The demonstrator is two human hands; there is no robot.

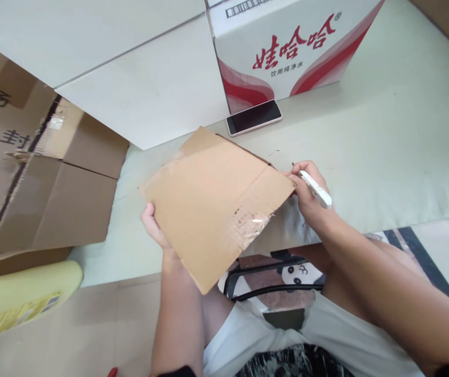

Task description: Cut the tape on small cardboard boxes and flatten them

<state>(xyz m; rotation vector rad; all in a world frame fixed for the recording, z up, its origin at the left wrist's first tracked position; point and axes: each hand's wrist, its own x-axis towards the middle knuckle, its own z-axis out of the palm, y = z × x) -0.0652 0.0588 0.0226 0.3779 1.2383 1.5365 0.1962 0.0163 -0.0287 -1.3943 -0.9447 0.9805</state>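
A brown cardboard box [209,193], folded nearly flat, is held tilted over the pale green cloth. Clear tape with torn bits clings near its lower right edge. My left hand [154,225] grips its left edge, the thumb on top and the other fingers hidden beneath. At the right corner, my right hand [309,191] is closed around a white utility knife [315,189] while its fingertips touch the cardboard. The knife's handle points down toward me; whether the blade is out I cannot tell.
A black-screened phone [254,117] lies beyond the cardboard, against a white and red water carton [287,57]. White boxes [149,89] stand back left, large brown cartons [52,193] at left. A yellow container [28,298] is lower left. The cloth-covered surface [397,157] extends rightward.
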